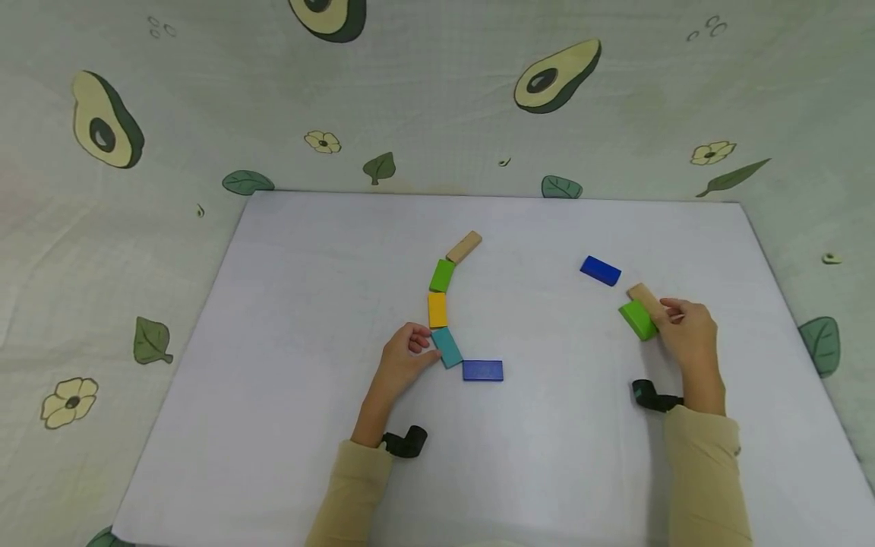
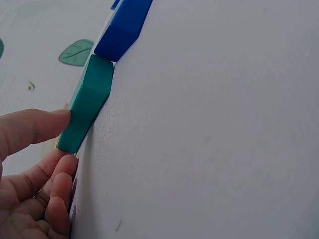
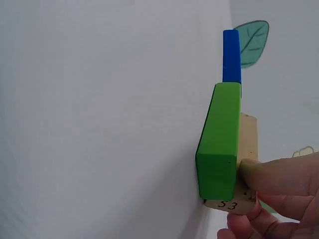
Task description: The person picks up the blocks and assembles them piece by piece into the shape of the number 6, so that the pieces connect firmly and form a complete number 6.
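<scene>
At the lower part of a curved row, my left hand [image 1: 405, 355] has its thumb and fingertip against the teal block [image 1: 447, 348]. Up close, the thumb presses on a long side of the teal block [image 2: 89, 104], and a fingertip meets its end. My right hand [image 1: 689, 334] pinches a plain wooden block [image 1: 645, 298] near one end. In the right wrist view, "53" shows on the end of this wooden block [image 3: 229, 205]. Right beside it sits a green block [image 1: 637, 320]. A dark blue block [image 1: 601, 270] lies just beyond the pair.
Above the teal block, the row runs through a yellow block [image 1: 437, 311], another green block [image 1: 441, 276] and another wooden block [image 1: 464, 247]. A periwinkle-blue block [image 1: 482, 371] touches its lower corner. The white board [image 1: 307, 289] lies on avocado-print cloth [image 1: 437, 91].
</scene>
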The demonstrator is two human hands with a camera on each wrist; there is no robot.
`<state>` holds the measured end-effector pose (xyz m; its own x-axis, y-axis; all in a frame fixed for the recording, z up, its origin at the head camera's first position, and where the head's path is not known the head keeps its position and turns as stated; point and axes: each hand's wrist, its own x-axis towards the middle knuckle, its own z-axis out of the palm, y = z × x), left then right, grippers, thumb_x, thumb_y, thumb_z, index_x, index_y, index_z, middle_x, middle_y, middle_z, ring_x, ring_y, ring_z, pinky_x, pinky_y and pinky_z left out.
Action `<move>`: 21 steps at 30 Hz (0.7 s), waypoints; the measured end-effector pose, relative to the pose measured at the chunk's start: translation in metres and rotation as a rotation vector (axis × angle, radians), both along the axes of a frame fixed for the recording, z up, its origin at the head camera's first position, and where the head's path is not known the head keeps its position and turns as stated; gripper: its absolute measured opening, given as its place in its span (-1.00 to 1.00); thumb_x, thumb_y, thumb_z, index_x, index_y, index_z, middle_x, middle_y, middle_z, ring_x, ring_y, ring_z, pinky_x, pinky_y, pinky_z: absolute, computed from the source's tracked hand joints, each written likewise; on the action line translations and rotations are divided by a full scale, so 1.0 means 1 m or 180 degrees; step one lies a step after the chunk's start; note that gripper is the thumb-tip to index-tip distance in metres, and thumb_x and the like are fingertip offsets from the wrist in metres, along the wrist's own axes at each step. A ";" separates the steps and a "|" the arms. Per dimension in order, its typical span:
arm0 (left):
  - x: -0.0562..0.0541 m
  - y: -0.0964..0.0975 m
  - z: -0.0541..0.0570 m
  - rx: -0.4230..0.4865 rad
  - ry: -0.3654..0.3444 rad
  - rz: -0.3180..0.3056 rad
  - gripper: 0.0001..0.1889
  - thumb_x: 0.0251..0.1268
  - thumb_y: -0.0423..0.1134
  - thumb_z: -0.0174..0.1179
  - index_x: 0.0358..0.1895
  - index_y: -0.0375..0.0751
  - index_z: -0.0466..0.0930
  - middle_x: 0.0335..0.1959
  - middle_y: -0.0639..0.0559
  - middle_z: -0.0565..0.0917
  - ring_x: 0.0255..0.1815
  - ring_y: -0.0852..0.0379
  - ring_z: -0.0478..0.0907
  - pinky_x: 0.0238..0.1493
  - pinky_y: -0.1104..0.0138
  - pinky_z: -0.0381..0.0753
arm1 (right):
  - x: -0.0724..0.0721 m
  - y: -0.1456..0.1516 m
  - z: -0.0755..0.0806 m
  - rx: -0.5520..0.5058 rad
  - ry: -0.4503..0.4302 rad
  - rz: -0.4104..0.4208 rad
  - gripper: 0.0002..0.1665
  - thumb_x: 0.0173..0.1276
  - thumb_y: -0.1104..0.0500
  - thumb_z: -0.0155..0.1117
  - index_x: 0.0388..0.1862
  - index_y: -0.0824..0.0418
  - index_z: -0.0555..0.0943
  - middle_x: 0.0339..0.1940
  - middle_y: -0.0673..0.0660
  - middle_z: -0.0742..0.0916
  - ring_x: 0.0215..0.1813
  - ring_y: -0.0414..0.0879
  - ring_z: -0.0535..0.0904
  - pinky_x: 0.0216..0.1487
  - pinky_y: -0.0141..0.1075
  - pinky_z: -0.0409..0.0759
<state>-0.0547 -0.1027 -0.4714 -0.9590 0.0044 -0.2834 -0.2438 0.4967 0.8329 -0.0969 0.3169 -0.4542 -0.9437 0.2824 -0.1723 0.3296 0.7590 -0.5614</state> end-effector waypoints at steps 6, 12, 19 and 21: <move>0.000 0.000 0.000 -0.0002 -0.0004 -0.0005 -0.65 0.09 -0.24 0.32 -0.06 -0.20 0.46 -0.28 -0.03 0.52 -0.23 0.08 0.39 -0.12 0.29 0.42 | 0.002 -0.003 0.004 0.0042 0.0047 -0.0029 -0.54 0.38 0.21 -0.03 0.15 0.49 0.42 -0.01 0.42 0.43 -0.06 0.17 0.37 -0.29 -0.27 0.31; 0.000 0.000 0.001 -0.0006 0.0004 0.0001 -0.65 0.08 -0.25 0.32 -0.06 -0.20 0.46 -0.28 -0.03 0.51 -0.23 0.08 0.39 -0.12 0.29 0.42 | 0.006 -0.012 0.011 0.0071 0.0196 -0.0176 -0.54 0.37 0.17 0.01 0.17 0.39 0.46 0.00 0.31 0.44 -0.10 0.05 0.34 -0.37 -0.16 0.41; 0.000 0.001 0.001 -0.0030 -0.0024 0.0012 -0.65 0.08 -0.25 0.32 -0.06 -0.19 0.46 -0.28 -0.02 0.51 -0.22 0.08 0.38 -0.12 0.30 0.42 | 0.015 -0.040 0.026 -0.0058 0.0318 0.0110 -0.57 0.34 0.18 0.09 0.10 0.42 0.48 -0.06 0.35 0.47 -0.11 0.11 0.37 -0.28 -0.31 0.32; -0.001 0.001 0.001 -0.0033 -0.0044 0.0024 -0.65 0.09 -0.24 0.32 -0.06 -0.18 0.46 -0.28 -0.02 0.51 -0.22 0.08 0.38 -0.11 0.30 0.42 | 0.017 -0.049 0.028 -0.0035 0.0270 0.0213 -0.59 0.34 0.19 0.08 0.10 0.41 0.48 -0.08 0.33 0.47 -0.12 0.09 0.37 -0.25 -0.34 0.31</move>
